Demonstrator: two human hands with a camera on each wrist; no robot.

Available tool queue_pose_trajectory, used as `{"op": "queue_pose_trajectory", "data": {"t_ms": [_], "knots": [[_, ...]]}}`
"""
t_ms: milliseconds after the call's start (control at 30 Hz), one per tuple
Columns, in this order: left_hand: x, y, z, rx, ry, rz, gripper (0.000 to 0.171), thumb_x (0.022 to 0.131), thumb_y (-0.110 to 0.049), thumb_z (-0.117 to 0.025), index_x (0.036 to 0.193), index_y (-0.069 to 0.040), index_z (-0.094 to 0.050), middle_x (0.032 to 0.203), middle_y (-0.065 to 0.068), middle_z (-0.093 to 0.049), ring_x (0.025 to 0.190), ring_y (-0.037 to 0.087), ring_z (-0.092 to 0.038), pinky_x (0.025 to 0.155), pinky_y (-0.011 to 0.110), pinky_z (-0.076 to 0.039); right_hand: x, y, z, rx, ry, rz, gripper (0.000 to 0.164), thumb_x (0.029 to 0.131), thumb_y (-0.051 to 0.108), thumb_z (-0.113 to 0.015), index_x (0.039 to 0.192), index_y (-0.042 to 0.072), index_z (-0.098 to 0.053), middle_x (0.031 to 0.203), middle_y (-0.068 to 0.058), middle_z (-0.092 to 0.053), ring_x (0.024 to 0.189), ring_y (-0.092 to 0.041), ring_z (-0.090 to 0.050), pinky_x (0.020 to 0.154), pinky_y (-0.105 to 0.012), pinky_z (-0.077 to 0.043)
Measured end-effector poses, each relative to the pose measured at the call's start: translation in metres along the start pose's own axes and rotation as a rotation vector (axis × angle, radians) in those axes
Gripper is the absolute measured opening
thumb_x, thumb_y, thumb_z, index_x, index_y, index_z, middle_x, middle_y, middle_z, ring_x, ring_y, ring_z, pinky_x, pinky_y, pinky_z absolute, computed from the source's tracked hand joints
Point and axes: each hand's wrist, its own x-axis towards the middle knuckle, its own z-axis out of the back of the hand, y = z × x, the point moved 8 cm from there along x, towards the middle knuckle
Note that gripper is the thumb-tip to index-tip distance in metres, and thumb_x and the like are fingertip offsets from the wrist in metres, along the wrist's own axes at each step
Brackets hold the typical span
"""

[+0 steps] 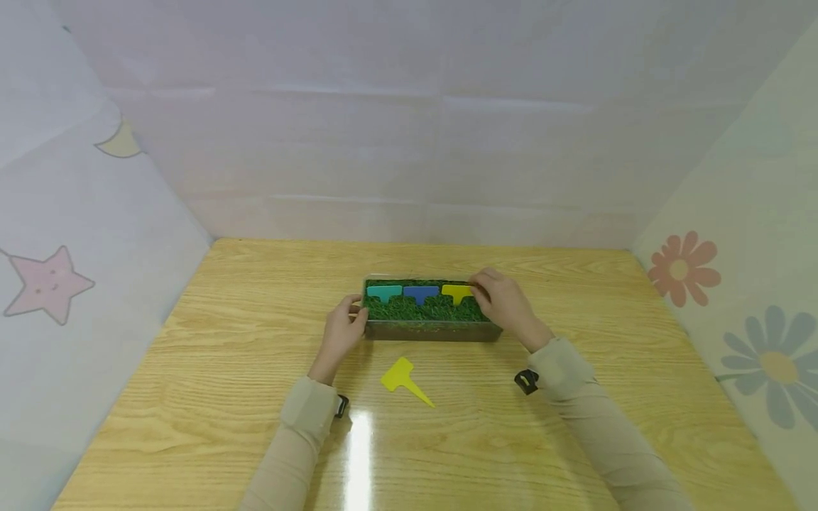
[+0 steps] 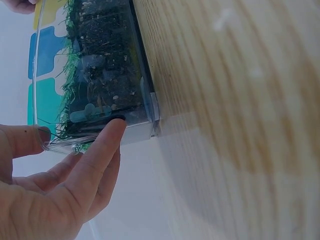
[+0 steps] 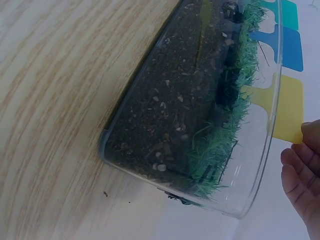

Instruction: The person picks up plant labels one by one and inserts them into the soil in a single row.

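A clear planter box (image 1: 434, 331) of dark soil topped with green artificial-looking grass (image 3: 212, 157) stands on the table. In its grass three T-shaped plant labels stand in a row: teal (image 1: 385, 291), blue (image 1: 420, 292) and yellow (image 1: 456, 292). My left hand (image 1: 343, 330) grips the box's left end, thumb at the rim and fingers along the end wall. At the other end, my right hand (image 1: 505, 301) pinches the outer edge of the yellow label's head between thumb and fingers. Another yellow plant label (image 1: 400, 374) lies flat in front of the box.
The wooden table (image 1: 224, 341) meets a pale cloth wall (image 1: 409, 163) behind the box. Printed cloth sides flank it. Dark soil crumbs (image 3: 176, 198) lie by the box's right end. Both wrists wear black straps (image 1: 527, 382).
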Motion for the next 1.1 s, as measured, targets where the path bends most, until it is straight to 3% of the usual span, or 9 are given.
{"op": "queue_pose_trajectory", "data": {"t_ms": [333,600,867,1100], "knots": [[0.0,0.0,0.0,-0.001,0.004,-0.006,0.038,0.095,-0.011,-0.046,0.13,0.001,-0.044,0.11,0.024,-0.054,0.087,0.032,-0.06,0.063,0.035,-0.053,-0.002,0.004,0.014,0.015,-0.073,-0.003,0.018,0.085,0.003,-0.063,0.101,-0.004,-0.064,0.094,-0.013,-0.059,0.075,-0.025,-0.058,0.061,-0.036,-0.05],[0.0,0.0,0.0,-0.008,0.002,-0.003,0.037,0.095,-0.012,-0.046,0.13,0.001,-0.044,0.11,0.024,-0.055,0.087,0.031,-0.06,0.064,0.035,-0.053,-0.008,0.022,0.024,0.049,-0.148,0.128,0.016,0.077,-0.002,-0.069,0.093,-0.003,-0.067,0.086,-0.012,-0.062,0.065,-0.02,-0.056,0.051,-0.03,-0.045],[0.0,0.0,0.0,-0.013,0.002,0.006,0.037,0.095,-0.011,-0.046,0.13,0.001,-0.044,0.11,0.024,-0.055,0.087,0.031,-0.06,0.063,0.034,-0.053,-0.019,0.049,0.022,0.085,-0.114,0.217,0.019,0.072,-0.004,-0.072,0.089,-0.001,-0.066,0.083,-0.01,-0.061,0.064,-0.017,-0.056,0.051,-0.028,-0.046],[0.0,-0.002,0.0,-0.011,0.001,-0.003,0.037,0.095,-0.01,-0.046,0.13,0.002,-0.044,0.109,0.025,-0.054,0.086,0.032,-0.06,0.064,0.037,-0.053,-0.027,0.065,0.006,0.032,-0.035,0.247,0.018,0.074,0.004,-0.073,0.091,0.0,-0.066,0.086,-0.008,-0.06,0.064,-0.014,-0.056,0.053,-0.024,-0.047]]}}
